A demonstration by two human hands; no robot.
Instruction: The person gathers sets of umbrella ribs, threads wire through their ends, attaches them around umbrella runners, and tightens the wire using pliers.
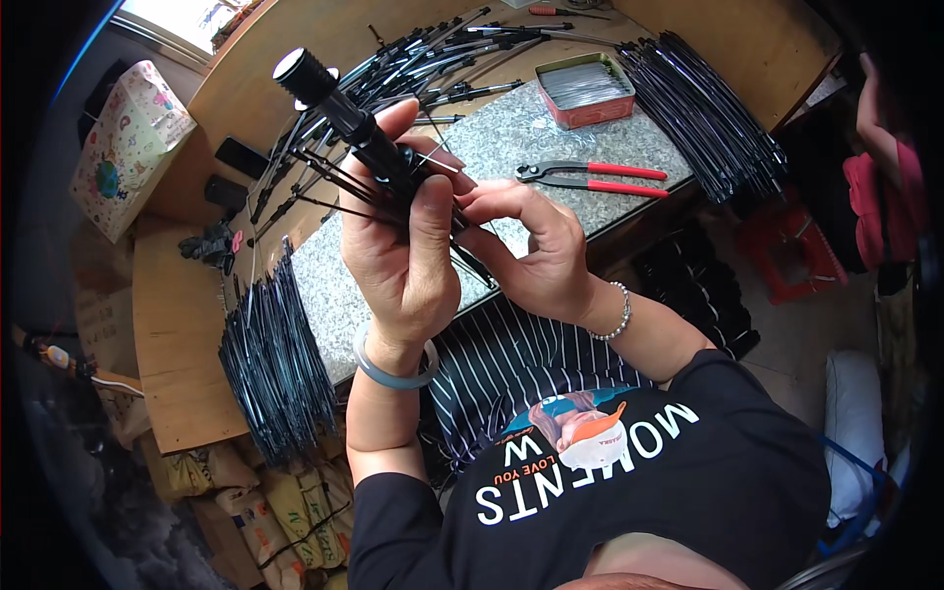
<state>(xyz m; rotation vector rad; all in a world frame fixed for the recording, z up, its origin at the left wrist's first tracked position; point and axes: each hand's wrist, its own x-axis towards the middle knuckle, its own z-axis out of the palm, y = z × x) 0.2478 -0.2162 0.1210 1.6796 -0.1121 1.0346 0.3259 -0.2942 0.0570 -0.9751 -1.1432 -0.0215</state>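
Note:
A black umbrella frame [369, 143] is held up at a slant above the grey speckled worktop [329, 280]. Its thick ridged end points to the upper left, and thin dark ribs fan out beside the shaft. My left hand [413, 246] is wrapped round the shaft, thumb on the near side. Close against it, my right hand [536, 241] pinches thumb and forefinger together at the ribs' joint; what lies between those fingertips is too small to tell. A thin pale wire [438, 158] sticks out by the left fingers.
Red-handled pincers [600, 180] lie right of my hands. Behind them stands a red tin [587, 93] of thin metal wires. Bundles of dark ribs lie at the right [698, 113] and left [275, 359]. More umbrella frames [423, 61] are heaped at the back. A red stool [792, 246] stands right.

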